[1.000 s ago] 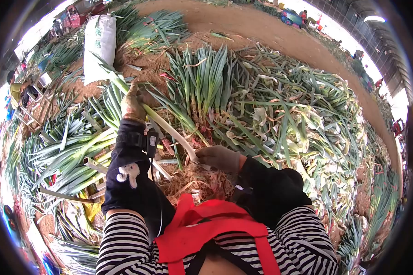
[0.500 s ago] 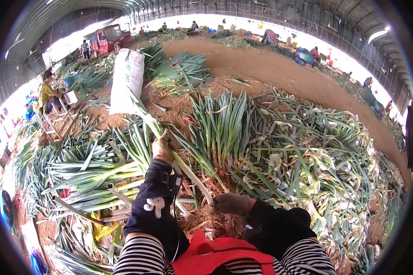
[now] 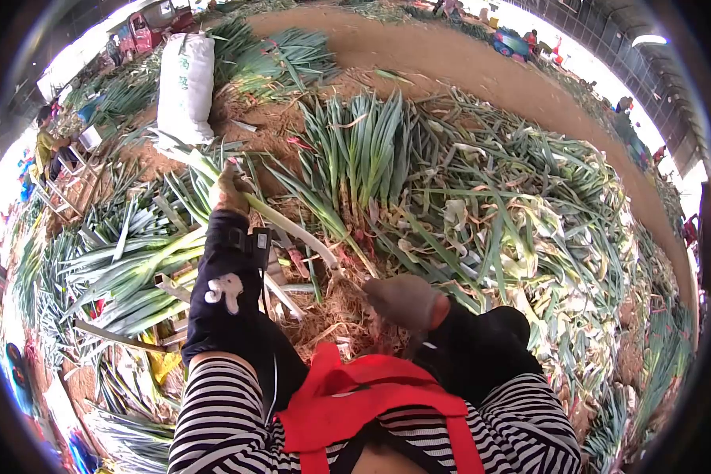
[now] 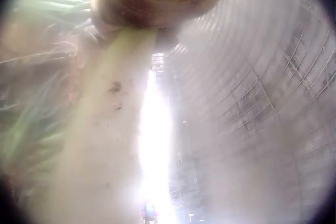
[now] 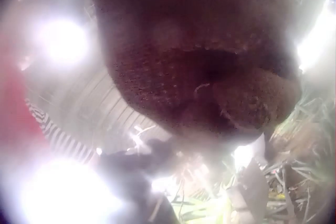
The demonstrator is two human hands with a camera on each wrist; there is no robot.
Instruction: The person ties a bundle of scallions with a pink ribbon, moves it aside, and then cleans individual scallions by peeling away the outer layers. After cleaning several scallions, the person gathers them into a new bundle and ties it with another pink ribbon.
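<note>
A long green onion (image 3: 294, 227) slants across the head view, leaves up at the left, its white root end low near the middle. My gloved left hand (image 3: 230, 190) grips it partway up the stalk; in the left wrist view the pale stalk (image 4: 107, 129) runs down from the fingers. My right hand (image 3: 407, 300), in a brown-grey glove, is just right of the root end, with a small gap between them. Its fingers look curled in with the thumb against them in the right wrist view, and nothing clearly shows in their grasp. Below lie stringy roots (image 3: 336, 312).
Trimmed green onions stand bunched ahead (image 3: 363, 146). At left, more onions (image 3: 126, 272) lie by a wooden rack (image 3: 126, 338). A heap of stripped leaves (image 3: 521, 205) spreads right. Farther off are a white sack (image 3: 186, 91), a dirt path (image 3: 419, 47) and a seated person (image 3: 47, 150).
My right hand has moved off the root end, to the right and towards me. My left hand keeps its grip on the onion. The head view tilted up, then back down.
</note>
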